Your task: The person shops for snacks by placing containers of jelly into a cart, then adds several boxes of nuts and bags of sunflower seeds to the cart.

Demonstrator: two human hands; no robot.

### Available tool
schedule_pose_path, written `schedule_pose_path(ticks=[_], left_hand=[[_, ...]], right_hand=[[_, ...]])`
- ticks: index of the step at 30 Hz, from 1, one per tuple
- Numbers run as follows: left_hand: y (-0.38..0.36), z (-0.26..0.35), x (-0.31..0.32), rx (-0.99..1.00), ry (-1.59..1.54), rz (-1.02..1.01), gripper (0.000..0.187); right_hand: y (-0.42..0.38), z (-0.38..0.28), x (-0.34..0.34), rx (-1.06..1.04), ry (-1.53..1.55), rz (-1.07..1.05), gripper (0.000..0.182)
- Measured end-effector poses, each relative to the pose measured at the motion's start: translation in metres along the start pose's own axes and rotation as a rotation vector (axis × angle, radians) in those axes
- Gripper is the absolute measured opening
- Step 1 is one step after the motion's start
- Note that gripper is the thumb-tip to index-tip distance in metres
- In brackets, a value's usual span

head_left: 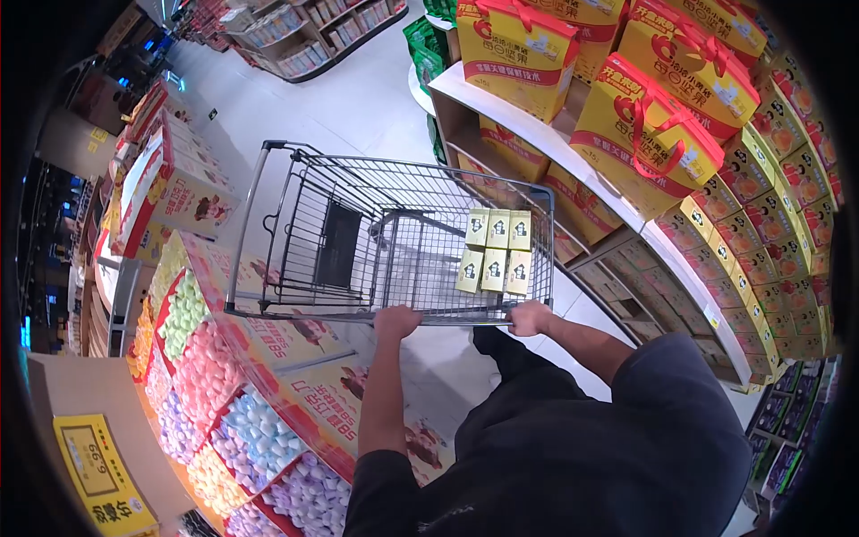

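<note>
A grey wire shopping cart (429,179) stands right in front of me. Both my hands are wrapped round its handle: my left hand (397,321) near the middle, my right hand (530,318) close to the right end. Inside the basket, at the right near the handle, lie several small pale yellow-green boxes (493,270) in two rows, each with a dark printed figure. A dark panel (338,243) is fixed to the wire on the left side of the basket. The fingertips curl under the handle and are mostly hidden.
On the right, a white-edged shelf (640,215) carries yellow and red gift boxes (649,125), with stacked fruit-printed cartons (743,242) beyond. To the left stands a bin of pastel wrapped sweets (210,367) with a yellow price sign (103,470). White floor (358,107) stretches ahead toward another curved shelf (313,45).
</note>
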State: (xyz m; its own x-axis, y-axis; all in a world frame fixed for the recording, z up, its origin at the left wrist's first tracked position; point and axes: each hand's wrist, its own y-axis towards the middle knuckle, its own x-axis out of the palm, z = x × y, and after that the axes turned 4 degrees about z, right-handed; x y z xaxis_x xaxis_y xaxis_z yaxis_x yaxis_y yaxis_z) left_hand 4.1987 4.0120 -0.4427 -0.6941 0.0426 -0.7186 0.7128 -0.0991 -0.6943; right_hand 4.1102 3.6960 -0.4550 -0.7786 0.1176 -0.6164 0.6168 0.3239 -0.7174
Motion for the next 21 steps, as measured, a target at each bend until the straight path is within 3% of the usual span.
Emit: schedule_pose_path(ticks=[21], left_hand=[[0.185,-0.161,-0.124,0.054,0.173,0.004,0.044]], right_hand=[[0.193,-0.096,-0.102,0.018,0.271,0.153,0.038]])
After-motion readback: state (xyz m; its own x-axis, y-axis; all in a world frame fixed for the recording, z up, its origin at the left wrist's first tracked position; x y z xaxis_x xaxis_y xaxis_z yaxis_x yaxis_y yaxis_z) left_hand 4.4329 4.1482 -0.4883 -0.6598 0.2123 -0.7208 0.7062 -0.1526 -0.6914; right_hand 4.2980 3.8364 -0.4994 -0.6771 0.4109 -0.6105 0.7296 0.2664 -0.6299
